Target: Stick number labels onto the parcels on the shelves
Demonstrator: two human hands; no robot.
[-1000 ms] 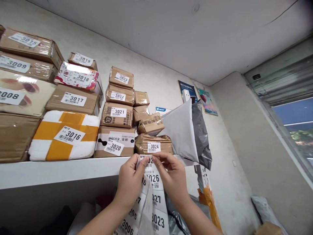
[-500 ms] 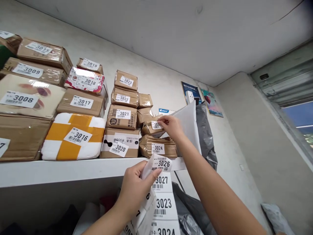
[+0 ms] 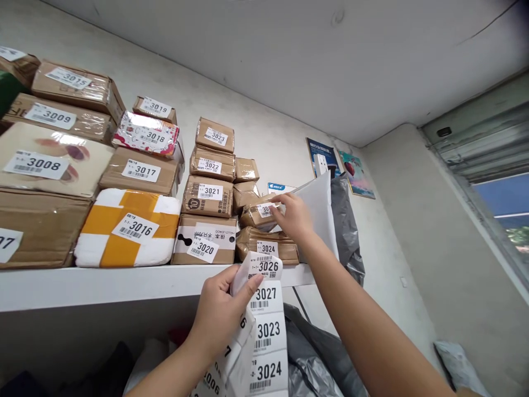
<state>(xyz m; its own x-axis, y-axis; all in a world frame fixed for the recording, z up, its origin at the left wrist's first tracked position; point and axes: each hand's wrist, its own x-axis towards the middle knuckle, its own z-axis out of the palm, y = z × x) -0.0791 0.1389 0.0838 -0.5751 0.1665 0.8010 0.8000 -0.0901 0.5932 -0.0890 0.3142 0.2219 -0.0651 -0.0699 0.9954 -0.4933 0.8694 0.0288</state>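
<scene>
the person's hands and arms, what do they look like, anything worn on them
The left hand and right hand are both ungloved, with no rings to be seen. The left forearm and right forearm are bare as far as they show: no sleeve, watch or bracelet in view, and no visible markings.

And I'm seeing a blue poster (image 3: 321, 150) beside a teal poster (image 3: 357, 175) on the pale wall (image 3: 264, 143), a metal shutter (image 3: 479, 154) away right!
</scene>
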